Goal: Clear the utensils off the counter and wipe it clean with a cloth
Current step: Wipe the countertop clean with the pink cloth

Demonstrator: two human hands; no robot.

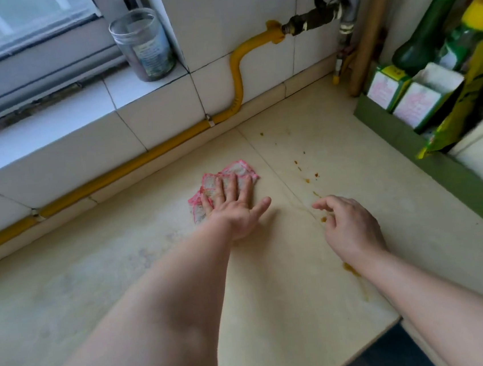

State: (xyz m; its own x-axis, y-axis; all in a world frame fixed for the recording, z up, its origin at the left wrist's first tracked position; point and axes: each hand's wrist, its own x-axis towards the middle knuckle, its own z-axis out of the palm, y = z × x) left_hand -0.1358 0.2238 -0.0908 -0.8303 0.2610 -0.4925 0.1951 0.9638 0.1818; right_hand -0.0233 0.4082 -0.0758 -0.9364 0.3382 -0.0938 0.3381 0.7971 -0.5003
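- The left hand [231, 210] lies flat, palm down, on the pink-edged cloth [225, 181], fingers spread and pressing it to the table [125, 284]; this grip is apart, not closed round the cloth
- The cloth is one crumpled piece; its far part shows beyond the fingertips of the left hand, its near part is hidden under the palm
- The right hand [349, 225] is just right of the cloth, apart from it, fingers loosely curled and holding nothing; whether its fingertips touch the table cannot be told
- Orange-brown spots [308, 175] lie scattered right of the cloth, some by the fingertips of the right hand, one larger smear [350, 269] beside the right wrist; they are too many and too small to count
- One yellow hose [142, 160] runs along the tiled wall behind the cloth and climbs to a metal valve [309, 20]
- One glass jar [143, 44] stands on the window ledge, behind and left of the cloth
- A green tray [408, 138] far right of the cloth holds two small boxes [417, 104], bottles and packets, their number unclear
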